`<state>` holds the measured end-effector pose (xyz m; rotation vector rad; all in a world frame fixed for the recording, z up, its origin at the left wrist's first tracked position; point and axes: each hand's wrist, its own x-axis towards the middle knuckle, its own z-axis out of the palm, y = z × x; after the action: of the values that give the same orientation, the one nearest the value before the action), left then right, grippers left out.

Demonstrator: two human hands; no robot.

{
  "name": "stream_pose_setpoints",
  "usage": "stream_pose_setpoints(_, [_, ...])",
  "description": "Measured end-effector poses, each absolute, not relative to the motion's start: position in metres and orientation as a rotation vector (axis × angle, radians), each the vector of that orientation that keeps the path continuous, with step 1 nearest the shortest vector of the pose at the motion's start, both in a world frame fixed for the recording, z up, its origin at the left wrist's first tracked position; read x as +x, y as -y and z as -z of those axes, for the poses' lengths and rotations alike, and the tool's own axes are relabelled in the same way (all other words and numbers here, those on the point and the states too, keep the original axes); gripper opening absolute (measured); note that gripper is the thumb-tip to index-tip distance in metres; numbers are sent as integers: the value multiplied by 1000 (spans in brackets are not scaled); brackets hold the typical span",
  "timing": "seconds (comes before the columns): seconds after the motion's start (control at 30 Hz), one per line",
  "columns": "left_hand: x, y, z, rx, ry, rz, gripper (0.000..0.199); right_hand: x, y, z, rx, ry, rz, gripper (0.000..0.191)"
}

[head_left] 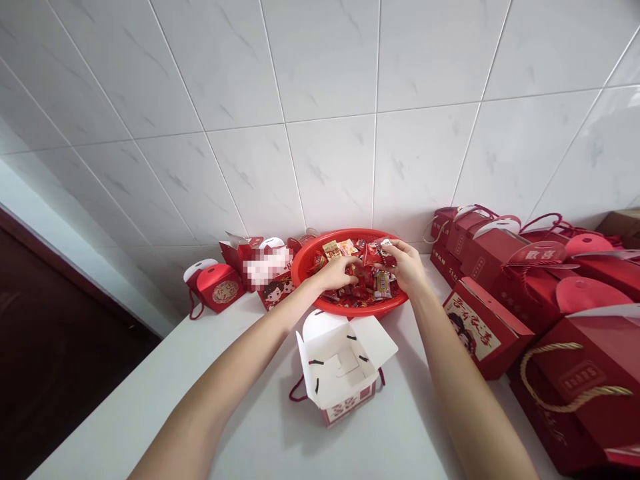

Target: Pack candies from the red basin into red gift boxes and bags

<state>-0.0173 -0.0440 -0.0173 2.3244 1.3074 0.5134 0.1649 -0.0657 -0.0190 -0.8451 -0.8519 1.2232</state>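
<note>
A red plastic basket (350,311) full of small wrapped candies (383,283) stands against the wall, and both my hands reach into it. My left hand (336,273) has its fingers curled down among the candies; whatever they grip is hidden. At the basket's right side, my right hand (407,265) pinches a candy in a red and white wrapper (374,253) between thumb and fingers. Directly in front of the basket, an open gift box (345,363), white inside, has its flaps spread and dark red cord handles at its sides. Nothing lies inside the box.
Left of the basket are several red gift boxes (220,287), some with open flaps. Many closed red boxes (505,267) crowd the right side, with a larger rope-handled box (580,380) nearest. Behind the white table (260,413) rises a tiled wall (330,173).
</note>
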Motion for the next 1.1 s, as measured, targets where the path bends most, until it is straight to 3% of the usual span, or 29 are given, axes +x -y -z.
stream_pose_setpoints(0.2, [-20, 39, 24, 2273, -1258, -506, 24, 164, 66, 19, -848, 823, -1226, 28])
stream_pose_setpoints(0.5, [-24, 32, 33, 2250, -1224, -458, 39, 165, 66, 20, -854, 854, -1224, 29])
stream_pose_setpoints(0.67, [-16, 40, 27, 2313, -1224, -184, 22, 165, 68, 17, -866, 837, -1233, 28])
stream_pose_setpoints(0.87, [-9, 47, 22, 2348, -1389, 151, 57, 165, 68, 18, -860, 855, -1218, 29])
stream_pose_setpoints(1.1, [-7, 47, 25, 2395, -1364, 131, 53, 165, 65, 21, -860, 876, -1200, 29])
